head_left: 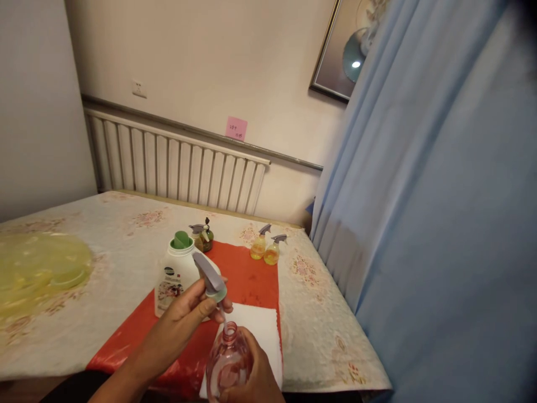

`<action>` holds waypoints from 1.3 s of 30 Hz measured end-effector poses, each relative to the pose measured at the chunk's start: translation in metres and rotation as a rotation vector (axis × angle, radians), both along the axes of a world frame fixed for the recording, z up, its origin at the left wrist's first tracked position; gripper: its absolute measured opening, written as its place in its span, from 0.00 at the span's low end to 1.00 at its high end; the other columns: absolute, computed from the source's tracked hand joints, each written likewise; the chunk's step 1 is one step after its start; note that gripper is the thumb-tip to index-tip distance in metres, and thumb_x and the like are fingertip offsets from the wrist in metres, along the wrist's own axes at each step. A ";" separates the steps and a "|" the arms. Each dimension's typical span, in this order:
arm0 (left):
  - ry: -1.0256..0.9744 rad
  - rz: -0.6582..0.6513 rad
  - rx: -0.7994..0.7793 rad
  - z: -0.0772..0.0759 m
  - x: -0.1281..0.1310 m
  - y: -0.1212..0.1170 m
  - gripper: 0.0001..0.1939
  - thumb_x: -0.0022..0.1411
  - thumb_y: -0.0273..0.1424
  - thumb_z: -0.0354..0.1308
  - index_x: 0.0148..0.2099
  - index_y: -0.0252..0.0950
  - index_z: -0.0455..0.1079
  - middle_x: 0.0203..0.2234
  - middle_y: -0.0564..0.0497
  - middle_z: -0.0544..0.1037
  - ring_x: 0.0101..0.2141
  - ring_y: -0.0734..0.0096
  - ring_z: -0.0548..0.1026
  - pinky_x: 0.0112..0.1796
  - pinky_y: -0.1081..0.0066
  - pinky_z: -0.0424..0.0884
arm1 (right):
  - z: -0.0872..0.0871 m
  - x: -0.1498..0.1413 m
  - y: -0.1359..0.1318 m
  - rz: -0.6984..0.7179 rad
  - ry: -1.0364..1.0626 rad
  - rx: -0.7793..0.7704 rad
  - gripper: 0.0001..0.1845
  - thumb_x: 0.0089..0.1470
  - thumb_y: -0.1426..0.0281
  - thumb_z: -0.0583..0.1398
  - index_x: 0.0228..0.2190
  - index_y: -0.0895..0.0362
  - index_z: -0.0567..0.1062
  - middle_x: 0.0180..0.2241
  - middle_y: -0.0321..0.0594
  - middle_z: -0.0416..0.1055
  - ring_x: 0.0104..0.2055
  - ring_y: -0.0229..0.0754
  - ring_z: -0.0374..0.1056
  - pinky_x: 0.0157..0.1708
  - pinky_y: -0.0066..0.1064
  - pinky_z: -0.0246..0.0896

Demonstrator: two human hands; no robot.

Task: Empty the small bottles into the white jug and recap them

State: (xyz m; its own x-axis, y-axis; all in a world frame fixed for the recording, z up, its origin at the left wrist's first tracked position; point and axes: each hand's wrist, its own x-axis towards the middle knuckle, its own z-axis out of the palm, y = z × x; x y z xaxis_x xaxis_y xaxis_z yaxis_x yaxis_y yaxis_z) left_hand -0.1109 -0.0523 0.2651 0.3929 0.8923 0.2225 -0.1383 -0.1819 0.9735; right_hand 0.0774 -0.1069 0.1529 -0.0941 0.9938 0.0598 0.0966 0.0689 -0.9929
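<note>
My left hand (193, 305) is closed around the collar of a grey trigger spray head (208, 275). Its thin tube points down at the open neck of a clear pink bottle (229, 358); whether the tip is inside the neck I cannot tell. The pink bottle looks empty and is gripped by my right hand (258, 369), over the table's front edge. Just behind my left hand stands a large white jug (165, 280) with a green piece (182, 240) in its open mouth. A white cloth (262, 333) lies beneath, on a red sheet (251, 280).
Two small spray bottles with yellow liquid (258, 246) stand at the back right. Dark green bottles (207, 239) are behind the jug. A yellow translucent basin (42, 268) sits at left on the floral tablecloth (130, 229). A blue curtain (419, 196) borders the right side.
</note>
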 end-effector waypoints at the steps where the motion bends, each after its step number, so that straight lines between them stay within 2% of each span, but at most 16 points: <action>1: -0.001 0.022 0.019 0.000 -0.001 0.000 0.18 0.66 0.41 0.53 0.54 0.38 0.64 0.41 0.48 0.77 0.34 0.67 0.75 0.43 0.64 0.72 | 0.000 0.000 0.000 -0.003 0.001 -0.004 0.46 0.23 0.73 0.70 0.50 0.53 0.68 0.44 0.40 0.71 0.44 0.51 0.67 0.39 0.34 0.66; 3: 0.008 0.043 0.049 0.002 -0.001 -0.001 0.16 0.66 0.42 0.53 0.51 0.39 0.65 0.40 0.49 0.77 0.34 0.68 0.75 0.42 0.66 0.72 | 0.001 0.000 -0.001 -0.005 -0.004 -0.007 0.46 0.23 0.72 0.71 0.50 0.54 0.68 0.45 0.40 0.71 0.45 0.51 0.67 0.39 0.34 0.66; 7: 0.112 -0.129 0.035 0.007 0.001 -0.003 0.13 0.63 0.42 0.57 0.40 0.37 0.69 0.32 0.51 0.78 0.32 0.66 0.76 0.37 0.67 0.73 | 0.004 -0.001 -0.001 0.000 -0.030 -0.016 0.48 0.23 0.73 0.70 0.52 0.54 0.67 0.47 0.40 0.70 0.44 0.49 0.67 0.40 0.34 0.66; 8: 0.102 -0.128 0.035 0.008 0.001 -0.003 0.13 0.63 0.42 0.57 0.40 0.37 0.69 0.32 0.51 0.78 0.32 0.66 0.76 0.37 0.68 0.73 | 0.005 -0.001 -0.001 -0.004 -0.038 -0.026 0.49 0.23 0.74 0.70 0.52 0.54 0.67 0.47 0.40 0.70 0.44 0.49 0.67 0.40 0.33 0.66; 11: 0.014 0.011 0.023 0.010 0.000 -0.004 0.12 0.65 0.41 0.55 0.44 0.39 0.68 0.36 0.51 0.78 0.34 0.68 0.76 0.41 0.68 0.72 | 0.006 -0.002 -0.002 -0.012 -0.053 -0.040 0.49 0.23 0.75 0.70 0.53 0.53 0.66 0.48 0.40 0.70 0.43 0.48 0.67 0.40 0.33 0.66; 12: 0.009 0.015 0.016 0.010 -0.001 -0.005 0.11 0.65 0.41 0.55 0.44 0.39 0.68 0.37 0.51 0.78 0.34 0.68 0.76 0.41 0.68 0.72 | 0.006 -0.002 -0.002 -0.011 -0.054 -0.037 0.49 0.23 0.75 0.69 0.53 0.53 0.66 0.48 0.40 0.70 0.44 0.49 0.67 0.40 0.33 0.66; 16: 0.029 -0.148 -0.021 0.003 -0.005 -0.004 0.10 0.63 0.39 0.59 0.42 0.39 0.70 0.34 0.51 0.79 0.34 0.65 0.77 0.39 0.68 0.73 | 0.004 -0.003 -0.001 -0.016 -0.058 -0.031 0.49 0.22 0.76 0.69 0.52 0.53 0.67 0.48 0.40 0.70 0.46 0.51 0.67 0.41 0.34 0.66; 20: -0.153 -0.013 -0.079 -0.007 -0.009 0.000 0.12 0.64 0.38 0.58 0.47 0.39 0.70 0.39 0.49 0.79 0.35 0.66 0.78 0.42 0.66 0.74 | -0.001 -0.004 0.000 -0.014 -0.063 -0.021 0.49 0.23 0.75 0.69 0.53 0.53 0.67 0.48 0.40 0.70 0.45 0.51 0.68 0.40 0.34 0.66; 23: -0.230 -0.018 -0.122 -0.014 -0.018 0.003 0.13 0.61 0.37 0.62 0.46 0.37 0.72 0.36 0.48 0.80 0.33 0.65 0.78 0.39 0.66 0.75 | -0.007 -0.003 0.002 -0.012 -0.087 -0.030 0.49 0.23 0.75 0.69 0.53 0.53 0.66 0.47 0.40 0.71 0.43 0.50 0.68 0.40 0.34 0.67; 25: -0.359 0.040 -0.136 -0.018 -0.028 0.004 0.15 0.59 0.37 0.64 0.47 0.38 0.72 0.35 0.48 0.80 0.34 0.63 0.79 0.38 0.67 0.76 | -0.013 -0.003 0.003 -0.030 -0.122 -0.044 0.49 0.23 0.74 0.69 0.53 0.53 0.66 0.46 0.40 0.71 0.41 0.49 0.69 0.39 0.34 0.67; 28: -0.532 0.206 -0.180 -0.030 -0.046 0.004 0.17 0.59 0.37 0.64 0.50 0.40 0.71 0.36 0.48 0.81 0.39 0.61 0.78 0.39 0.67 0.77 | -0.022 -0.001 0.008 -0.047 -0.163 -0.018 0.46 0.27 0.74 0.68 0.53 0.53 0.66 0.43 0.39 0.73 0.38 0.47 0.70 0.37 0.34 0.68; 30: -0.566 0.251 -0.240 -0.042 -0.055 0.003 0.16 0.58 0.38 0.64 0.48 0.40 0.72 0.37 0.48 0.81 0.40 0.60 0.78 0.40 0.66 0.78 | -0.025 0.002 0.013 -0.061 -0.166 0.040 0.41 0.31 0.74 0.66 0.52 0.53 0.67 0.42 0.40 0.73 0.38 0.47 0.71 0.37 0.33 0.69; 34: -0.561 0.212 -0.353 -0.071 -0.057 -0.003 0.15 0.55 0.39 0.67 0.44 0.40 0.74 0.35 0.50 0.81 0.38 0.60 0.79 0.40 0.64 0.77 | -0.023 0.010 0.027 -0.097 -0.162 0.120 0.36 0.35 0.75 0.62 0.50 0.54 0.67 0.41 0.41 0.75 0.37 0.47 0.73 0.37 0.33 0.70; 39: -0.469 0.048 -0.428 -0.100 -0.035 -0.006 0.19 0.54 0.41 0.68 0.44 0.36 0.74 0.32 0.47 0.81 0.37 0.59 0.78 0.38 0.64 0.75 | -0.003 0.025 0.049 -0.191 -0.212 0.131 0.35 0.33 0.74 0.63 0.49 0.54 0.68 0.46 0.45 0.75 0.48 0.54 0.72 0.44 0.37 0.69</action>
